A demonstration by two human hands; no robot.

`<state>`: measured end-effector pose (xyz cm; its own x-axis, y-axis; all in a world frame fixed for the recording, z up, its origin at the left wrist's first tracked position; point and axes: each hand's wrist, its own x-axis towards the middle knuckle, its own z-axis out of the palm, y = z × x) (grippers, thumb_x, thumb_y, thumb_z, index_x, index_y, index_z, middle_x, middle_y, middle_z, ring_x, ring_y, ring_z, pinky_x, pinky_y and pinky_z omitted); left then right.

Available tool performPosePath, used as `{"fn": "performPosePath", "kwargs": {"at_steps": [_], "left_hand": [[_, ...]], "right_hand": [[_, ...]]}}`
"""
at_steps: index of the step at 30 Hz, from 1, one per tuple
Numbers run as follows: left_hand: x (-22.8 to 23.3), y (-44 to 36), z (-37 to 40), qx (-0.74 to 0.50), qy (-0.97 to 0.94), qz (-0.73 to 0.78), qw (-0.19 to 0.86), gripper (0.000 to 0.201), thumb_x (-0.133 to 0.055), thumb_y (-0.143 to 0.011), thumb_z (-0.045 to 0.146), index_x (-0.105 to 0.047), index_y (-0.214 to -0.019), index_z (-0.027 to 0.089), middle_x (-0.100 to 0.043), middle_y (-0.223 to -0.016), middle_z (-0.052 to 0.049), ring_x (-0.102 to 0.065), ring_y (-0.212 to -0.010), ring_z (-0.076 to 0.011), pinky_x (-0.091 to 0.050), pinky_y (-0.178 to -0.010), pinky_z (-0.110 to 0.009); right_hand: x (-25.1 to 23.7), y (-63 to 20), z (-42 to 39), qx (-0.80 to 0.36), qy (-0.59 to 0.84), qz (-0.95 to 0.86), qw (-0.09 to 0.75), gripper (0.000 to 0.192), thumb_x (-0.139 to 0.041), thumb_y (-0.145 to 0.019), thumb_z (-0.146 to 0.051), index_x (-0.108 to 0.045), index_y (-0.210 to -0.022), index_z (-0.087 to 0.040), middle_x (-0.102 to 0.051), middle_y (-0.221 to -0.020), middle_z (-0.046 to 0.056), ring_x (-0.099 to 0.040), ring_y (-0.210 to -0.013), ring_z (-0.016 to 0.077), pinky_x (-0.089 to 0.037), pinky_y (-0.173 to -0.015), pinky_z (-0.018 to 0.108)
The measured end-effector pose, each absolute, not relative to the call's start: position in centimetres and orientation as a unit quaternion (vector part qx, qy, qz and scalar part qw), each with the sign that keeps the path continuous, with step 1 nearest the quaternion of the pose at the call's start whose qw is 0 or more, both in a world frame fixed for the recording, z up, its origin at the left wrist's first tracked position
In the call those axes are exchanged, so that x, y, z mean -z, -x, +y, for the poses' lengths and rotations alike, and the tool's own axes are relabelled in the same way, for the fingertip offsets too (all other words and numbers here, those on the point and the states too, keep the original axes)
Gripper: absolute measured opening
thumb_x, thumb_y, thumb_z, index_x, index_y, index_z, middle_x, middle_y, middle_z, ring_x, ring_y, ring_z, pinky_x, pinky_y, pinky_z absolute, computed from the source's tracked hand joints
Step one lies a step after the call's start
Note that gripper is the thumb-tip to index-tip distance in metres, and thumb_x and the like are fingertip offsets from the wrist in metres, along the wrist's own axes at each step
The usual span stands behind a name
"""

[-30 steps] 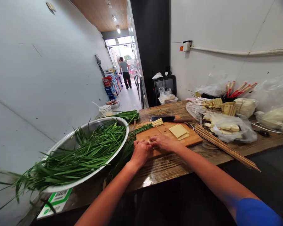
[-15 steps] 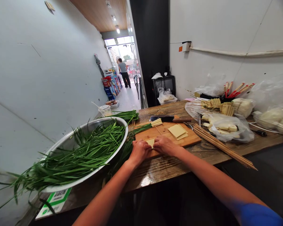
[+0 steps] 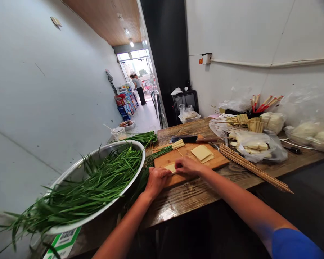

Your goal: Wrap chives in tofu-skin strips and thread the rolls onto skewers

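At the near edge of the wooden cutting board (image 3: 164, 161), a pale yellow tofu sheet (image 3: 170, 168) lies between my hands. My left hand (image 3: 157, 180) is closed on its left end, fingertips pressed down. Curled fingers of my right hand (image 3: 187, 167) pinch its right end; what lies under them is hidden. Behind, a stack of square tofu sheets (image 3: 201, 153) rests on the board's right half. Finished-looking rolls with green chives (image 3: 177, 144) inside lie at the board's back left, near a thin skewer (image 3: 179, 152).
A large metal basin (image 3: 140, 144) heaped with chives (image 3: 105, 180) stands left. Behind the board lies a cleaver (image 3: 187, 139). To the right are bundled skewers (image 3: 255, 167), plastic bags of food (image 3: 259, 145) and skewered rolls (image 3: 255, 125). People (image 3: 138, 88) stand near the far doorway.
My hands have shifted slightly, the right one lifting a little at the sheet's end. The view has tilted somewhat. By the doorway, a second person shows beside the first.
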<state>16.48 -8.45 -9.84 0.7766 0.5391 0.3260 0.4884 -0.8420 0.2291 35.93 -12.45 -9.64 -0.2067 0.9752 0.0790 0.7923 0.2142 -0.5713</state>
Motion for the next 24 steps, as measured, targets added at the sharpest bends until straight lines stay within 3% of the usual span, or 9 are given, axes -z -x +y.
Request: {"fn": "performPosePath", "kwargs": {"at_steps": [5,13,16,24], "left_hand": [[9.4,-16.7,-8.4,-0.170,-0.949,0.261,0.045,0.028,-0.040,-0.089,0.026,-0.067,-0.081,0.023,-0.067,-0.082,-0.001,-0.057,-0.078,-0.0150,-0.028,-0.072,-0.029],[9.0,-17.1,-8.0,-0.133,-0.956,0.259,0.039,0.030,-0.038,-0.087,0.021,-0.067,-0.078,0.020,-0.064,-0.080,-0.004,-0.054,-0.077,-0.0146,-0.030,-0.071,-0.029],[9.2,-17.2,-8.1,-0.145,-0.951,0.273,0.020,0.029,-0.040,-0.087,0.020,-0.067,-0.076,0.021,-0.063,-0.083,-0.003,-0.053,-0.078,-0.0151,-0.029,-0.072,-0.031],[9.7,-16.5,-9.5,-0.137,-0.956,0.254,-0.052,0.019,-0.044,-0.088,0.023,-0.061,-0.095,0.021,-0.063,-0.087,-0.004,-0.052,-0.087,-0.0177,-0.029,-0.079,-0.033]], "right_hand": [[9.6,-36.3,-12.1,-0.159,0.545,-0.798,0.202,0.013,-0.057,-0.076,-0.018,-0.067,-0.083,-0.016,-0.066,-0.081,0.003,-0.056,-0.074,0.0125,-0.037,-0.063,0.020],[8.5,-34.7,-14.2,0.084,0.507,-0.855,0.071,0.019,-0.048,-0.081,-0.016,-0.066,-0.081,-0.010,-0.063,-0.084,0.012,-0.052,-0.088,0.0215,-0.040,-0.073,0.031],[8.5,-34.1,-14.6,0.104,0.509,-0.853,0.059,0.018,-0.050,-0.080,-0.017,-0.066,-0.082,-0.010,-0.062,-0.084,0.012,-0.051,-0.089,0.0226,-0.041,-0.074,0.032],[9.1,-34.4,-13.5,0.100,0.493,-0.863,0.035,0.018,-0.049,-0.081,-0.016,-0.066,-0.083,-0.009,-0.062,-0.084,0.011,-0.051,-0.087,0.0227,-0.042,-0.071,0.031]]}}
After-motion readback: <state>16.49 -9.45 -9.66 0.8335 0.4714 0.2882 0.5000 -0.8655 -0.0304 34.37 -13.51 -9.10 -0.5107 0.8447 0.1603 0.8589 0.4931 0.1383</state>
